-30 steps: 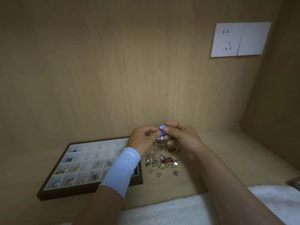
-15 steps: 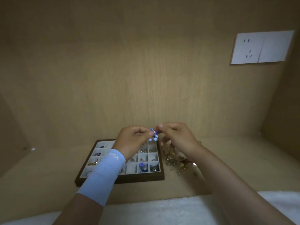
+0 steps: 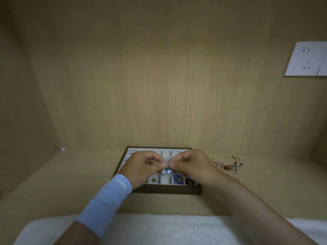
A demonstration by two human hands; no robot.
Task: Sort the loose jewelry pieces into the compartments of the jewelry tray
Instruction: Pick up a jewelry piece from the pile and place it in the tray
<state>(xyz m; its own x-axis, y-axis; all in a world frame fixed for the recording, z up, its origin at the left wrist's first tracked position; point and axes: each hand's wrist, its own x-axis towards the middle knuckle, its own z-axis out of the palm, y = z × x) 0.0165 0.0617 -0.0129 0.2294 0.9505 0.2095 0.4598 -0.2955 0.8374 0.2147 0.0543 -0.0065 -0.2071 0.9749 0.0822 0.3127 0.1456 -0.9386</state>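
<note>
Your two hands now sit over the middle of the tray (image 3: 166,191) rather than at its right edge, where they were half a second ago, and the loose pile (image 3: 230,165) lies well off to your right; your head has swung left too, so the wall socket (image 3: 307,59) slides to the edge of view. Your left hand (image 3: 145,167) and right hand (image 3: 193,165) meet fingertip to fingertip, each pinching the same small beaded piece (image 3: 166,170) between thumb and forefinger; the other fingers are tucked in.

That piece hangs down from the pinch, its long axis near vertical, with two pale blue beads at its lower end; whether it is one item or a joined pair cannot be told from here. It is above the tray's front rows, not yet in any compartment.

Just below the beads and slightly towards you lies a front-row cell (image 3: 165,181) that looks bare; a green piece (image 3: 153,180) sits in the cell to its left, blue pieces (image 3: 177,178) in the cell to its right.

So the coming move is, by my judgement, a short drop down and a little towards you; both hands are equally near. If you mean to match colour, the blue cell lies on your right hand's side.
</note>
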